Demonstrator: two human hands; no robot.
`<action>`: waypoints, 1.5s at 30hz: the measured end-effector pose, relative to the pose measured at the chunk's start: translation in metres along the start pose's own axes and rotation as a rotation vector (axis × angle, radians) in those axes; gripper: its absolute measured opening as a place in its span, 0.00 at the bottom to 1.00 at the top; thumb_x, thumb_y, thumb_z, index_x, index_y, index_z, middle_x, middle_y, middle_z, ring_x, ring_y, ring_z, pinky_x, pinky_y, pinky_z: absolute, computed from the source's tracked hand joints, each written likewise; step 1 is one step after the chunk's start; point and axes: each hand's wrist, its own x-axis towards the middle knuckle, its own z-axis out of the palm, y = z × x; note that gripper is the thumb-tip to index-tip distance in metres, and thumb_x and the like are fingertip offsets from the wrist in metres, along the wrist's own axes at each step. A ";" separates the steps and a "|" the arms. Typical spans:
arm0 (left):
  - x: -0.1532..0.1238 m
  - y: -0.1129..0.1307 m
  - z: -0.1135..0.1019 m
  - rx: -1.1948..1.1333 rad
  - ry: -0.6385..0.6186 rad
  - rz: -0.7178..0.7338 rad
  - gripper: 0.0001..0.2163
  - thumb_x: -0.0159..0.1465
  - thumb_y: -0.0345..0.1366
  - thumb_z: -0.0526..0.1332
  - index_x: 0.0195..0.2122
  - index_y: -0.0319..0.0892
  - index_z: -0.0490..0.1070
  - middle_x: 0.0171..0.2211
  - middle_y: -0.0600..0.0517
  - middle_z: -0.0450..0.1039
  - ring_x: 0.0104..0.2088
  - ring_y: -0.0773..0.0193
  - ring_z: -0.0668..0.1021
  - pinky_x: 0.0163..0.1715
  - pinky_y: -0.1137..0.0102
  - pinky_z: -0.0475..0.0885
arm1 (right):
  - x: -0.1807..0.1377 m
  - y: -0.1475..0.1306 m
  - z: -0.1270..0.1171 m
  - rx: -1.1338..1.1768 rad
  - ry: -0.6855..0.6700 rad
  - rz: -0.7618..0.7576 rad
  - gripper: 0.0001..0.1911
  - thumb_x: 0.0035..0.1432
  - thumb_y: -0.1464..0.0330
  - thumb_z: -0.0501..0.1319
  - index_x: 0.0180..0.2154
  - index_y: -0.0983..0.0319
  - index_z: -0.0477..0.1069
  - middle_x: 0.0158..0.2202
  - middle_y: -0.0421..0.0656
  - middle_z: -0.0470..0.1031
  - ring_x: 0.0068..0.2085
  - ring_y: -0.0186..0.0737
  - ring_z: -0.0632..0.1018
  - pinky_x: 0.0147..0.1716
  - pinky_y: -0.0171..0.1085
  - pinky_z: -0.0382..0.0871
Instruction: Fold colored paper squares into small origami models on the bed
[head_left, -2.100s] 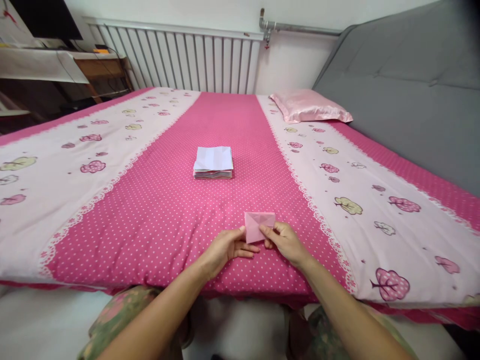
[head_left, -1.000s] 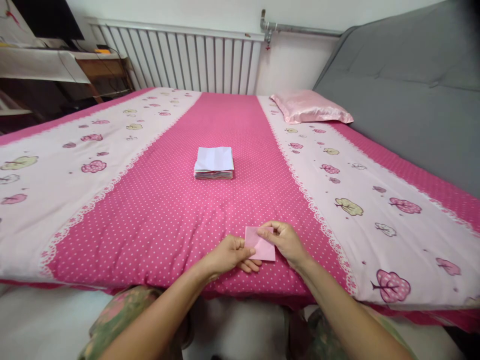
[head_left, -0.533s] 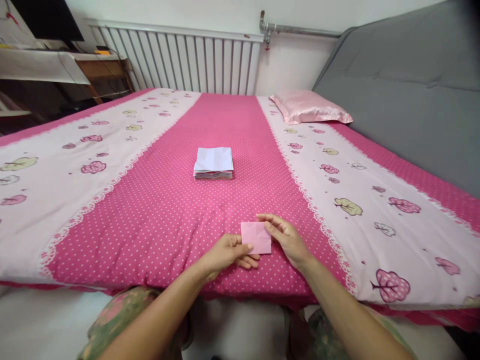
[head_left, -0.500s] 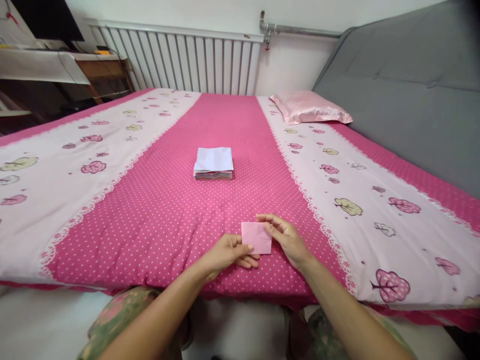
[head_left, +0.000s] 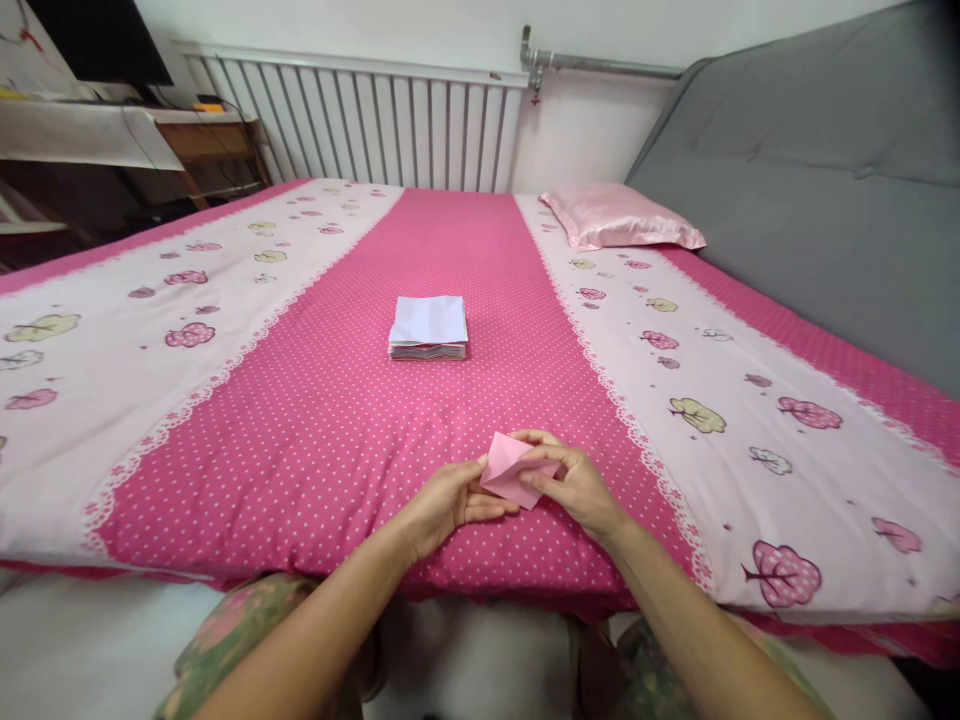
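A small folded sheet of pink paper (head_left: pixel 507 466) is held between my two hands, just above the near edge of the bed. It sits tilted, one flap lifted and spread toward the right. My left hand (head_left: pixel 457 505) pinches its left corner, thumb on top and the other fingers stretched underneath. On the right side, my right hand (head_left: pixel 574 485) grips the raised flap between thumb and fingers. Farther off on the bed lies a stack of paper sheets (head_left: pixel 428 322), its top sheet white with a crease, apart from both hands.
The bed has a pink dotted cover (head_left: pixel 322 420) with pale tree-print bands. A pink pillow (head_left: pixel 621 214) lies at the back right against a grey headboard (head_left: pixel 810 170). Behind the bed is a white radiator (head_left: pixel 360 115); a desk (head_left: pixel 202 140) with a monitor (head_left: pixel 97 45) stands at the left.
The pink paper was a flat square; now it is turned at an angle with a flap opened. My right fingers moved onto the flap, and my left thumb shifted up to the left corner.
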 end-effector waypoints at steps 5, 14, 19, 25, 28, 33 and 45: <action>-0.002 -0.001 0.002 -0.064 0.054 0.048 0.08 0.56 0.28 0.61 0.37 0.30 0.72 0.38 0.40 0.76 0.36 0.63 0.78 0.40 0.73 0.72 | -0.003 -0.003 0.002 -0.010 0.014 -0.110 0.02 0.47 0.68 0.66 0.26 0.54 0.77 0.58 0.38 0.57 0.56 0.44 0.63 0.54 0.45 0.56; -0.004 0.005 0.006 -0.212 0.177 0.156 0.13 0.60 0.27 0.56 0.47 0.33 0.66 0.42 0.41 0.74 0.37 0.60 0.78 0.38 0.68 0.75 | -0.006 -0.004 0.005 -0.286 -0.006 -0.143 0.07 0.48 0.72 0.64 0.29 0.53 0.77 0.62 0.36 0.50 0.58 0.44 0.58 0.54 0.47 0.55; -0.004 0.008 0.005 -0.271 0.130 0.145 0.13 0.63 0.29 0.52 0.49 0.31 0.64 0.43 0.40 0.73 0.39 0.60 0.78 0.42 0.67 0.74 | -0.004 -0.004 0.004 -0.267 0.020 -0.118 0.08 0.48 0.71 0.64 0.31 0.54 0.77 0.61 0.39 0.52 0.57 0.45 0.60 0.54 0.48 0.56; -0.005 0.006 0.005 -0.257 0.103 0.118 0.14 0.64 0.30 0.52 0.50 0.30 0.63 0.44 0.38 0.72 0.42 0.57 0.76 0.42 0.65 0.73 | -0.003 0.000 0.005 -0.242 0.025 -0.102 0.09 0.46 0.68 0.66 0.34 0.54 0.76 0.59 0.41 0.55 0.55 0.46 0.62 0.53 0.49 0.57; -0.005 0.005 0.004 -0.259 0.075 0.122 0.14 0.64 0.31 0.51 0.49 0.30 0.63 0.44 0.38 0.72 0.42 0.57 0.76 0.43 0.65 0.73 | -0.002 0.002 0.004 -0.232 0.037 -0.096 0.08 0.46 0.66 0.66 0.33 0.55 0.77 0.58 0.43 0.58 0.54 0.46 0.64 0.52 0.48 0.59; -0.003 0.001 0.002 -0.258 0.013 0.109 0.12 0.63 0.30 0.53 0.47 0.31 0.65 0.45 0.38 0.71 0.41 0.58 0.77 0.44 0.65 0.72 | 0.001 0.001 0.005 -0.216 0.075 -0.079 0.07 0.48 0.63 0.64 0.29 0.58 0.76 0.50 0.46 0.66 0.49 0.44 0.69 0.49 0.45 0.61; -0.003 -0.006 0.003 -0.057 -0.087 0.190 0.19 0.52 0.26 0.65 0.46 0.32 0.68 0.47 0.37 0.71 0.45 0.56 0.75 0.50 0.66 0.66 | -0.003 0.007 0.014 -0.192 0.234 0.022 0.12 0.49 0.62 0.62 0.28 0.60 0.61 0.24 0.36 0.62 0.25 0.32 0.66 0.25 0.32 0.62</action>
